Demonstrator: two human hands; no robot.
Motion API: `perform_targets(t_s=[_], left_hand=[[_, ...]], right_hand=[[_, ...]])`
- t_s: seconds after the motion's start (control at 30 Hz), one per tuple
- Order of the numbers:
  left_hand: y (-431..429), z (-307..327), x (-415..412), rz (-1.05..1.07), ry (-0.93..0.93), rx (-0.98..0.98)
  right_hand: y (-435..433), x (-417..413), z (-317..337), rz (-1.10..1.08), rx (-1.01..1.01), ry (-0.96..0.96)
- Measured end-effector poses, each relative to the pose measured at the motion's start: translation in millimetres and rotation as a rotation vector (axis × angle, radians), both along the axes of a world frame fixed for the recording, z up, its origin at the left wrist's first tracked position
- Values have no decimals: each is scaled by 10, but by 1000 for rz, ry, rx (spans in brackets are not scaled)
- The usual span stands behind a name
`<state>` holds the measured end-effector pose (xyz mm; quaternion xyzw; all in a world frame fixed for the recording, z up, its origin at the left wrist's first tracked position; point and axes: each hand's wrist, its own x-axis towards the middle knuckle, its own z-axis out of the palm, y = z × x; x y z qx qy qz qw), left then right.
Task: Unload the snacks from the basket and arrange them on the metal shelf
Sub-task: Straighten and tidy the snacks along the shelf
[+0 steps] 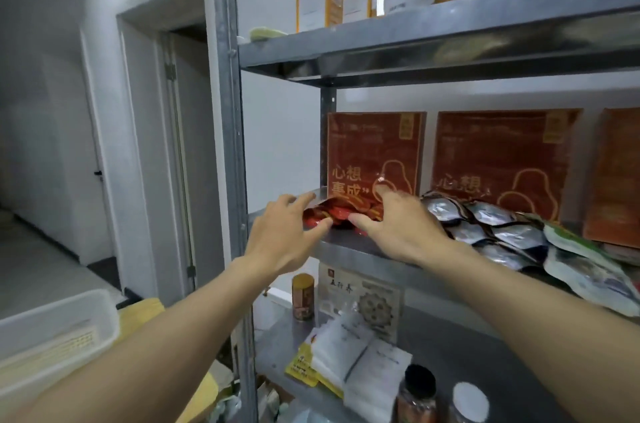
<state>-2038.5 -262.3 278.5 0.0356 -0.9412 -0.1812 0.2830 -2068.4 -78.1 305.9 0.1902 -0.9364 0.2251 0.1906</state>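
Note:
A small heap of red snack packets (341, 213) lies at the left end of the middle level of the metal shelf (349, 248). My left hand (282, 235) touches the heap from the left with fingers spread and nearly straight, thumb under its front edge. My right hand (398, 225) rests on the heap's right side, fingers extended over the packets and thumb along the front. A white plastic basket (59, 336) stands at the lower left, and its inside is hidden.
Silver snack packets (485, 225) and green-edged pouches (588, 270) lie in a row right of the red heap. Red boxes (375, 152) stand behind them. The level below holds jars (303, 298), white pouches and a booklet. A doorway is at the left.

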Motion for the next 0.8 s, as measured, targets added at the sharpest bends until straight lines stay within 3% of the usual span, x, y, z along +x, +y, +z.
perform_targets(t_s=[0.2,0.4,0.6,0.8], left_hand=[[-416,121,-1035,-111,-132,219],[-599,28,-1802,-409,-250,440],[-683,-82,-2059,-581,-233,301],[-705,-52,-2026,-766,-253,310]], right_hand=[[-463,-893,127,-74,-246,-136],[-746,-1394,61,-294,-204,-209],[-959,-1382,12,-452,-294,-211],[-1040,-1175,73,-574,-415,-222]])
